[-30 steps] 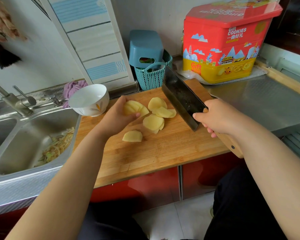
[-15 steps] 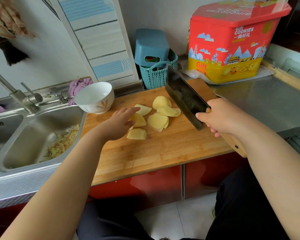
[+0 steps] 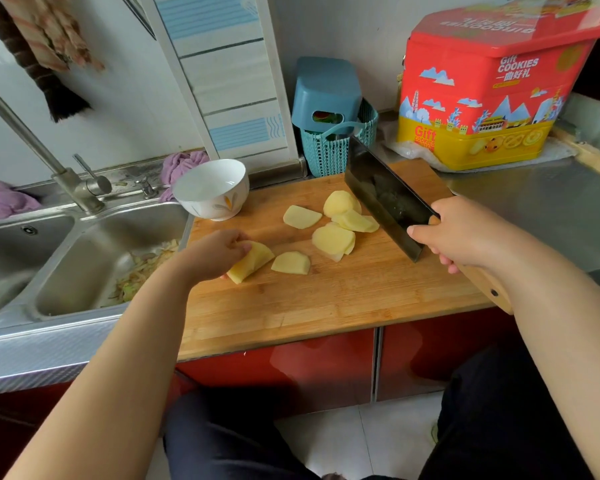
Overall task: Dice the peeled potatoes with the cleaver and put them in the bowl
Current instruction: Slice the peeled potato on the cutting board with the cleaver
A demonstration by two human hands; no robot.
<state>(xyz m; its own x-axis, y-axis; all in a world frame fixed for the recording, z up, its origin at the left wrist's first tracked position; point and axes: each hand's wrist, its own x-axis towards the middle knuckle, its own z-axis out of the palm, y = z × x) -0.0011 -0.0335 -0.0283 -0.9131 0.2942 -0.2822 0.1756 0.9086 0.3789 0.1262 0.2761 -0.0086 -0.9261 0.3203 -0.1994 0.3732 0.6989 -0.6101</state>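
Since a second ago the left hand (image 3: pixel 212 254) has carried a stack of potato slices (image 3: pixel 249 261) away from the cluster and down toward the near-left part of the cutting board (image 3: pixel 326 306), where it now pinches them with curled fingers, the stack tilted with its lower end at the board. Just beside it to the right, a single slice (image 3: pixel 291 263) lies flat, as before. The right hand (image 3: pixel 465 233) has stayed wrapped around the handle of the cleaver (image 3: pixel 385 195), whose blade stands edge-down at the right of the board, its far tip raised toward the wall. Between the hands, a little farther back, lie a pile of slices (image 3: pixel 333 240), two overlapping slices (image 3: pixel 355 220), one lone slice (image 3: pixel 302 216) and a rounded potato piece (image 3: pixel 340 203) just beside the blade. At the board's far-left corner stands the white bowl (image 3: pixel 211 188); no potato shows in it. Left of the board, peelings (image 3: pixel 142 268) lie in the sink (image 3: pixel 84 265). Against the wall at the back of the table stand a teal basket (image 3: pixel 336 150) and a red cookie tin (image 3: pixel 492 88).
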